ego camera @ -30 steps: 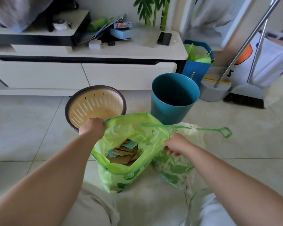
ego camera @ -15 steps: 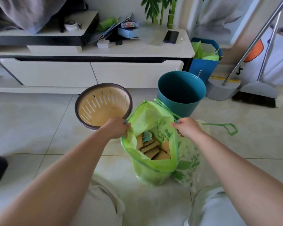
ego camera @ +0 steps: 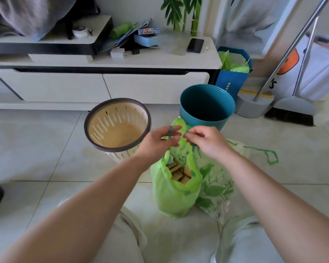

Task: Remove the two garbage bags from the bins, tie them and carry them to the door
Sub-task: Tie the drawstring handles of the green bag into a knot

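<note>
A bright green garbage bag (ego camera: 174, 194) stands on the tiled floor in front of my knees, holding brown cardboard scraps. My left hand (ego camera: 158, 142) pinches its dark green drawstring, which loops over my fingers. My right hand (ego camera: 205, 142) grips the drawstring on the bag's other side, close to the left hand. A second, leaf-printed pale bag (ego camera: 219, 185) lies behind and to the right, its green drawstring loop (ego camera: 271, 157) trailing on the floor. The beige slotted bin (ego camera: 118, 122) and the teal bin (ego camera: 207, 106) stand with no bags in them beyond my hands.
A low white TV cabinet (ego camera: 103, 86) runs along the back with a phone, boxes and papers on top. A blue paper bag (ego camera: 234, 71), a grey dustpan (ego camera: 253, 107) and a broom (ego camera: 291, 112) stand at the right. A dark object sits at the left edge.
Both hands came together above the green bag, drawing its mouth narrower and taking up the drawstrings. The bag now stands taller and slimmer.
</note>
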